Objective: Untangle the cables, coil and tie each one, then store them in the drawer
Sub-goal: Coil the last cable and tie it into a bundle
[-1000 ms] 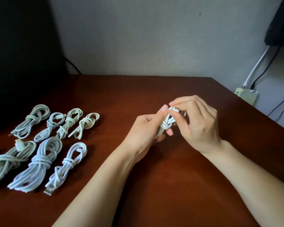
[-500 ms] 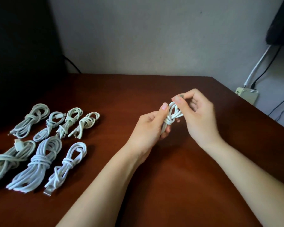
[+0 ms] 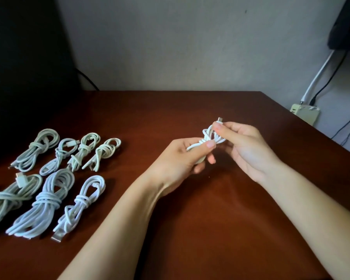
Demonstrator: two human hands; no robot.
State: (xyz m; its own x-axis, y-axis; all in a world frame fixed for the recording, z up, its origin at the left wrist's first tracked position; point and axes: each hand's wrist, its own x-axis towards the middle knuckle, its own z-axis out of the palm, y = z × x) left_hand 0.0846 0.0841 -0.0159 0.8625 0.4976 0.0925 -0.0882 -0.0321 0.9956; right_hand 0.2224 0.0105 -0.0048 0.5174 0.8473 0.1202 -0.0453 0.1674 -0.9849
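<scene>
Above the middle of the brown table I hold a small coiled white cable. My left hand grips the coil's lower part, thumb pressed on its wrapped middle. My right hand pinches the cable's end just below the plug, which sticks up above my fingers. Several coiled and tied white cables lie in two rows at the table's left. No drawer is in view.
A dark object stands at the back left. A pale power strip with black and white wires sits off the table's right edge by the wall. The table's right edge runs diagonally at the right.
My right hand has drawn the cable's end up and to the right, out of the wrap, and opened its grasp from covering the coil to pinching near the plug. The left hand shifted slightly.
</scene>
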